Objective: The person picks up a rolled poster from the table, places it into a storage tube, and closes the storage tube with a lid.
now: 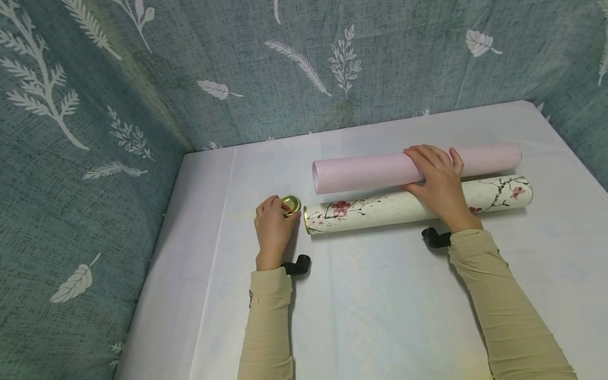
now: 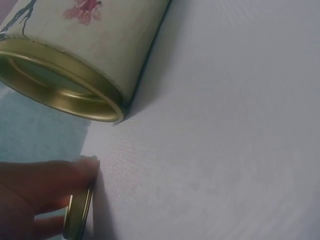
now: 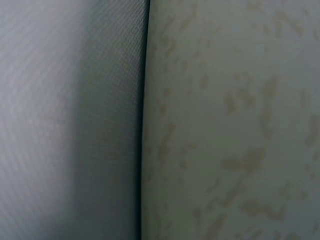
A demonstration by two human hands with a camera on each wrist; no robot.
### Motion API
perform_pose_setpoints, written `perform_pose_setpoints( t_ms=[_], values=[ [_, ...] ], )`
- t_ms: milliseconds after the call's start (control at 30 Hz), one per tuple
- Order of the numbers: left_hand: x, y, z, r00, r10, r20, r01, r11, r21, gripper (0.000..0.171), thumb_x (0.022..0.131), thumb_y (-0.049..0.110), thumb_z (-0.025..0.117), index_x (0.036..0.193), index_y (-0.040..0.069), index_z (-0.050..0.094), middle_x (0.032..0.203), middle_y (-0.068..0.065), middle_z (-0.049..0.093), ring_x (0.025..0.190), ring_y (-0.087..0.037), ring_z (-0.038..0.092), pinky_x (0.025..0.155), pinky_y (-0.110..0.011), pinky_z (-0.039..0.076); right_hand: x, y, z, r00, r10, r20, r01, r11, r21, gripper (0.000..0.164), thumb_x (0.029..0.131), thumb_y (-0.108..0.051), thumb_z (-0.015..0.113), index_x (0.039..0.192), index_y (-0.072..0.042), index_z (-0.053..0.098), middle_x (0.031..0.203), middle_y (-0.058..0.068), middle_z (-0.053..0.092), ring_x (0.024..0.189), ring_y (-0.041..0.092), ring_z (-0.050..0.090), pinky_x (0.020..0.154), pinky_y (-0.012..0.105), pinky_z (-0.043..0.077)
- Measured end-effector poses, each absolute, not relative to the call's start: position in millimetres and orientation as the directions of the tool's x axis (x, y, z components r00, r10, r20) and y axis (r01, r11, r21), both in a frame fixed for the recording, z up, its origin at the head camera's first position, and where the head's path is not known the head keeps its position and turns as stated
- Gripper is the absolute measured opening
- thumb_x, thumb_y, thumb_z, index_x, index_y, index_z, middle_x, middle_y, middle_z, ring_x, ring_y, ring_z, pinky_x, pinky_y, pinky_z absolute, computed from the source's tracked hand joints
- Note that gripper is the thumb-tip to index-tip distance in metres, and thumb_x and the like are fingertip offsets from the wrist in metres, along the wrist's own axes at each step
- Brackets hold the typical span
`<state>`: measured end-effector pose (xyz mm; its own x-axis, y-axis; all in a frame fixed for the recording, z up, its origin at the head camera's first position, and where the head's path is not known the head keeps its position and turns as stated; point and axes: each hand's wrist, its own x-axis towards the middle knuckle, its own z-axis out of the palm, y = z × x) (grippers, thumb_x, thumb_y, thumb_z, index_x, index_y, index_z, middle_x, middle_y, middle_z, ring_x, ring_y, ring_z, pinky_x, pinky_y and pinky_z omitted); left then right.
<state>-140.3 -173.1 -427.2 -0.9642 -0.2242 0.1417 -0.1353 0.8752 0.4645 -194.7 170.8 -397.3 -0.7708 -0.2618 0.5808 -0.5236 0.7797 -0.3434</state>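
Between thumb and fingers my left hand (image 1: pixel 275 224) pinches a round gold metal lid (image 1: pixel 291 205). In the left wrist view the lid (image 2: pixel 78 212) stands on edge near the table surface. Just right of it lies a cream cardboard tube (image 1: pixel 366 211) with plum-blossom branches and a gold rim at its left end, which is uncovered. Behind the tube lies a rolled pink sheet (image 1: pixel 361 174). My right hand (image 1: pixel 439 190) reaches over the tube and grips the pink roll, fingers on top and thumb at its near side. Only the tube's speckled side (image 3: pixel 230 120) fills the right wrist view.
A white cloth covers the table (image 1: pixel 380 306). Green leaf-patterned fabric (image 1: pixel 304 68) hangs behind it and along the left and right sides. Black wrist cameras (image 1: pixel 298 265) are worn at both cuffs.
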Motion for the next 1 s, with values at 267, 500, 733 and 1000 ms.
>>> perform_pose_setpoints(
  t_ms=[267, 500, 733, 1000],
  values=[
    [-142.2, -172.8, -427.1, -0.958, -0.244, 0.153, -0.150, 0.875, 0.461, 0.031, 0.075, 0.034, 0.070, 0.092, 0.011, 0.058, 0.117, -0.007, 0.051, 0.107, -0.029, 0.040, 0.084, -0.047, 0.032, -194.7, 170.9, -397.1, -0.777, -0.260, 0.573, -0.517, 0.784, -0.345, 0.070, 0.060, -0.019, 0.083, 0.123, -0.017, 0.052, 0.127, 0.003, 0.048, 0.121, 0.024, 0.034, 0.102, 0.048, 0.005],
    [-142.8, -174.7, -425.2, -0.945, -0.303, 0.122, -0.193, 0.819, 0.540, 0.054, 0.075, 0.042, 0.066, 0.117, 0.011, 0.051, 0.112, -0.013, 0.049, 0.098, -0.029, 0.043, 0.075, -0.042, 0.041, -195.0, 170.4, -396.0, -0.773, -0.259, 0.579, -0.520, 0.782, -0.343, 0.070, 0.060, -0.018, 0.083, 0.122, -0.016, 0.052, 0.126, 0.003, 0.048, 0.121, 0.024, 0.035, 0.101, 0.050, 0.006],
    [-141.6, -178.7, -423.5, -0.951, -0.305, 0.048, -0.230, 0.804, 0.548, 0.065, 0.078, 0.052, 0.057, 0.126, 0.009, 0.047, 0.113, -0.016, 0.044, 0.096, -0.030, 0.050, 0.076, -0.043, 0.043, -194.9, 170.0, -395.6, -0.769, -0.259, 0.584, -0.525, 0.778, -0.346, 0.070, 0.060, -0.018, 0.083, 0.122, -0.016, 0.052, 0.126, 0.003, 0.048, 0.120, 0.024, 0.035, 0.102, 0.048, 0.005],
    [-140.0, -182.0, -423.0, -0.957, -0.287, 0.035, -0.220, 0.803, 0.555, 0.060, 0.078, 0.056, 0.055, 0.117, 0.011, 0.050, 0.112, -0.011, 0.046, 0.090, -0.026, 0.053, 0.071, -0.041, 0.045, -194.5, 169.9, -396.2, -0.768, -0.258, 0.587, -0.523, 0.782, -0.340, 0.069, 0.059, -0.018, 0.083, 0.122, -0.016, 0.053, 0.125, 0.004, 0.048, 0.120, 0.024, 0.035, 0.101, 0.049, 0.007]
  ],
)
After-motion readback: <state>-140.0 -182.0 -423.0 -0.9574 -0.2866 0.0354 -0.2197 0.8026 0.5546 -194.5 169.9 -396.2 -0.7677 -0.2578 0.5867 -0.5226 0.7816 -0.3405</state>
